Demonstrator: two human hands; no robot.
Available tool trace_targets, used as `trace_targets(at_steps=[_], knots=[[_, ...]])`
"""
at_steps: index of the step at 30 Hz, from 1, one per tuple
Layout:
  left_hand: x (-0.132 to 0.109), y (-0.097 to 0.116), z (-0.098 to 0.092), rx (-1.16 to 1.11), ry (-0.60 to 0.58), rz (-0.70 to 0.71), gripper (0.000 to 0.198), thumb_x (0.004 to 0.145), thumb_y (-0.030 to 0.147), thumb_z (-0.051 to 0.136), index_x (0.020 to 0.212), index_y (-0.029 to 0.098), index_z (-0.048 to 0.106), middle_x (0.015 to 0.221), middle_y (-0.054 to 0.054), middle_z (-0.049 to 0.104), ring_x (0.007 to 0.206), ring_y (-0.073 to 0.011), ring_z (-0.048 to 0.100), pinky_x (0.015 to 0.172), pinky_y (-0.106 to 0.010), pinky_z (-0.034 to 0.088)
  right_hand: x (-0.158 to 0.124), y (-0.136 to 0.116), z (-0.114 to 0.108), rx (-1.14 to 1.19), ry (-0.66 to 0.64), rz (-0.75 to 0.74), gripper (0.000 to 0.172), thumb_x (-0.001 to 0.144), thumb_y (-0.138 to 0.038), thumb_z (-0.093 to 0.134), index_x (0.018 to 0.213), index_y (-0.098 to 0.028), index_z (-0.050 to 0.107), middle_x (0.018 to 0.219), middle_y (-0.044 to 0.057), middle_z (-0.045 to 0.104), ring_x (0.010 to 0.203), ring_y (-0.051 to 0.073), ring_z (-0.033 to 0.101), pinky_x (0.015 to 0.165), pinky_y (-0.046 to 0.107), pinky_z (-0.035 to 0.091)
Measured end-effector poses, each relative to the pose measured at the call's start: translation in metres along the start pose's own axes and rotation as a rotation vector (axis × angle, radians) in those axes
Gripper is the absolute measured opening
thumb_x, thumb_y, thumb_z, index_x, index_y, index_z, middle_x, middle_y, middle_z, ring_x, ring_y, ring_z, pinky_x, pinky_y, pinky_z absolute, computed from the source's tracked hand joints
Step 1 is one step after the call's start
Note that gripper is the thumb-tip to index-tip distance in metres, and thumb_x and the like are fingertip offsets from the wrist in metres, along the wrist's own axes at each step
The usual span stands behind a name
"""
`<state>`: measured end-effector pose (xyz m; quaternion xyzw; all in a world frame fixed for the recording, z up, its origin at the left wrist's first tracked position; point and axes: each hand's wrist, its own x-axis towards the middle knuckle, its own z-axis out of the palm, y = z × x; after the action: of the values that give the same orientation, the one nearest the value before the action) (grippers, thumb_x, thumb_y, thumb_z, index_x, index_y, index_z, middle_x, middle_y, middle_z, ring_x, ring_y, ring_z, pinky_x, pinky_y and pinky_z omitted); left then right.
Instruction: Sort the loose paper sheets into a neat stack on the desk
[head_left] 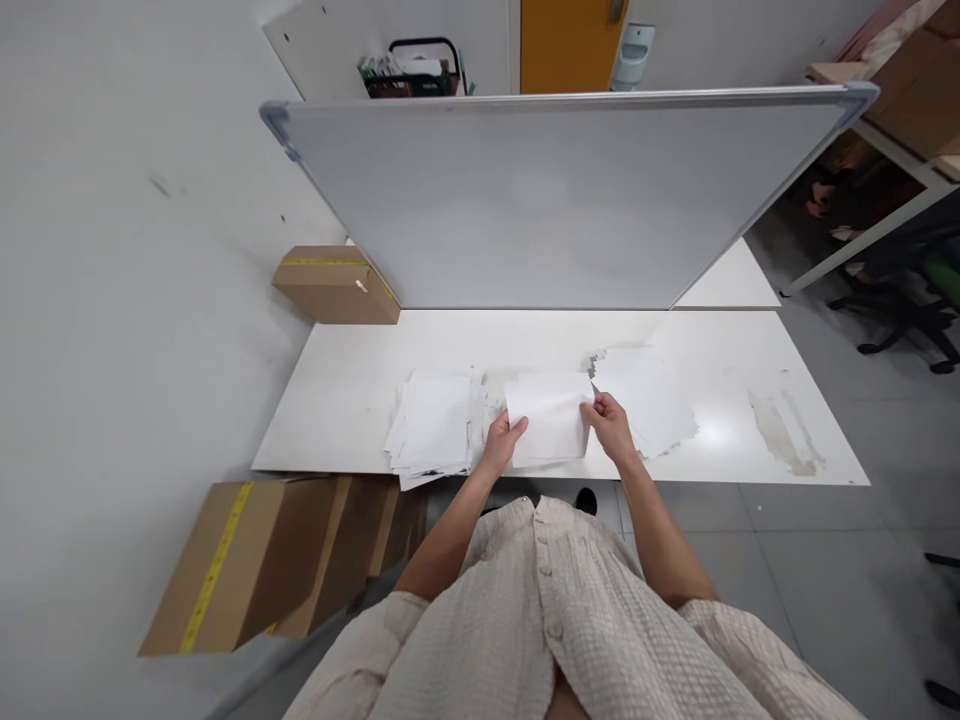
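Note:
A white sheet of paper is held between my two hands, just over the table. My left hand pinches its left edge, thumb on top. At the sheet's right edge, my right hand grips it with thumb and fingers. More paper shows under its lower edge; how much lies there is hidden. To the left is an untidy stack of white paper, its edges uneven and slightly over the table's front edge. A patch of white paper-like material with a ragged outline lies beside my right hand.
The white table has a whiteboard standing along its back. One cardboard box sits at the back left corner; several more boxes are on the left below the table. A worn grey patch marks the right end.

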<state>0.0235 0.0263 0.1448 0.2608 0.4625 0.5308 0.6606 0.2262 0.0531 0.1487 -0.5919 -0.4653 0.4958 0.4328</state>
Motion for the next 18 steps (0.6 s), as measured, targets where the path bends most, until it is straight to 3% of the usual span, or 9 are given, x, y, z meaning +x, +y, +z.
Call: trace_targets(at_steps=[4, 8, 13, 18], knots=[[0.005, 0.001, -0.006, 0.081, 0.092, 0.113, 0.043, 0.067, 0.042, 0.072, 0.100, 0.017, 0.063, 0.104, -0.007, 0.069, 0.099, -0.0224, 0.061, 0.090, -0.034, 0.044, -0.003, 0.000, 0.002, 0.114, -0.019, -0.034, 0.024, 0.069, -0.037, 0.066, 0.082, -0.022, 0.052, 0.064, -0.005, 0.054, 0.060, 0.012, 0.050, 0.061, 0.025, 0.042], [0.005, 0.004, -0.010, 0.213, 0.067, 0.184, 0.036, 0.072, 0.042, 0.067, 0.097, 0.016, 0.065, 0.097, -0.006, 0.069, 0.095, -0.0209, 0.061, 0.088, -0.031, 0.044, -0.003, 0.004, 0.008, 0.205, -0.087, 0.001, 0.038, 0.070, -0.040, 0.064, 0.103, -0.022, 0.055, 0.078, 0.001, 0.064, 0.076, 0.018, 0.059, 0.073, 0.033, 0.046], [-0.002, 0.001, -0.014, 0.254, -0.008, 0.208, 0.038, 0.075, 0.038, 0.065, 0.107, 0.018, 0.060, 0.105, -0.007, 0.066, 0.101, -0.0207, 0.059, 0.091, -0.030, 0.043, -0.003, 0.011, 0.016, 0.200, -0.116, -0.044, 0.028, 0.073, -0.040, 0.062, 0.094, -0.022, 0.059, 0.090, 0.003, 0.067, 0.089, 0.021, 0.060, 0.084, 0.039, 0.045], [-0.002, -0.011, -0.021, 0.296, 0.019, 0.236, 0.035, 0.078, 0.039, 0.062, 0.106, 0.018, 0.059, 0.103, -0.008, 0.066, 0.097, -0.0199, 0.060, 0.089, -0.030, 0.044, -0.010, 0.016, 0.024, 0.174, -0.092, -0.061, 0.026, 0.074, -0.039, 0.060, 0.095, -0.023, 0.057, 0.093, 0.003, 0.066, 0.089, 0.020, 0.060, 0.085, 0.037, 0.046]])
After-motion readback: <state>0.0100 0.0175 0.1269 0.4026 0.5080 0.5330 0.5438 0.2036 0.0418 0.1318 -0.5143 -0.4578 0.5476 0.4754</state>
